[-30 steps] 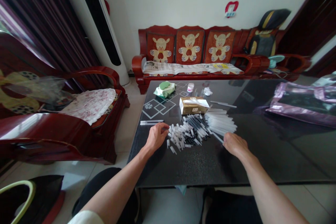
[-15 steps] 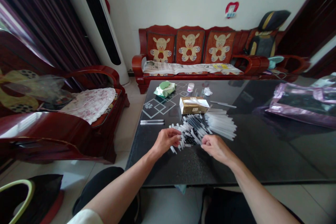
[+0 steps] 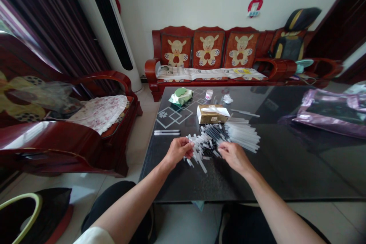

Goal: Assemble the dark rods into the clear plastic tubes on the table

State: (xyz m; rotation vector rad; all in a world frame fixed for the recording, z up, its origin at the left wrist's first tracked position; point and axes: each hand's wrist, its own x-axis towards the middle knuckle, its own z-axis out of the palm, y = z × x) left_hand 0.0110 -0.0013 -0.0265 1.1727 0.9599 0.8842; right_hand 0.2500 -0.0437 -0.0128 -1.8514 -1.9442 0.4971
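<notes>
left hand (image 3: 177,151), one: fingers nearly closed, hold unclear. right hand (image 3: 233,155), one: fingers pinched, grip hidden. seemingly done: two pens (image 3: 166,134), left of left fingers. remaining, uncounted heaps: white caps (image 3: 198,140), between the fingers; black refills (image 3: 215,132), beyond; clear barrels (image 3: 243,136), beyond right fingers. tissue box (image 3: 207,114), one, farther.

From a distance I look into a home, and more exactly into a living room; a red wooden sofa (image 3: 211,83) carries back cushions (image 3: 208,47) with bear figures; a matching armchair (image 3: 64,141) stands at the left, near a purple curtain (image 3: 57,19); a tall floor-standing air conditioner (image 3: 107,19) is beside it; a black coffee table (image 3: 288,167) bears a tissue box (image 3: 213,115).
</notes>
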